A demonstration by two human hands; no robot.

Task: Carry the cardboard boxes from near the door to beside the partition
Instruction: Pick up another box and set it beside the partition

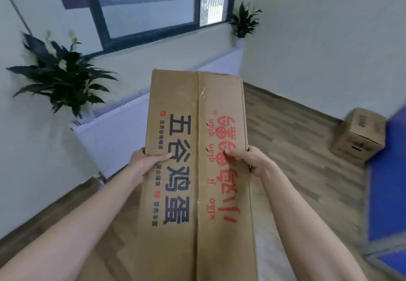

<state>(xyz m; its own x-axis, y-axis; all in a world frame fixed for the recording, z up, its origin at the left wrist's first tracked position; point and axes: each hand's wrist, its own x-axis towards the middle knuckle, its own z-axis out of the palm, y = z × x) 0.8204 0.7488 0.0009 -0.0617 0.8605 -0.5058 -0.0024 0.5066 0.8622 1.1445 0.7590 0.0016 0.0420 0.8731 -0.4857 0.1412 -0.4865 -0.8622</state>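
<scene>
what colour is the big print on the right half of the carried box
Red, on the carried box; the left half's is black. Best in the head view.

Wood-plank floor (296,140), small cardboard box (360,137) on it beside blue partition (386,175)

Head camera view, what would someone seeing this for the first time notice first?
A long cardboard box with black and red print fills the middle, gripped at its edges by the left hand and the right hand. A second box sits on the wooden floor at right beside a blue partition, and a leafy potted plant stands at left.
</scene>
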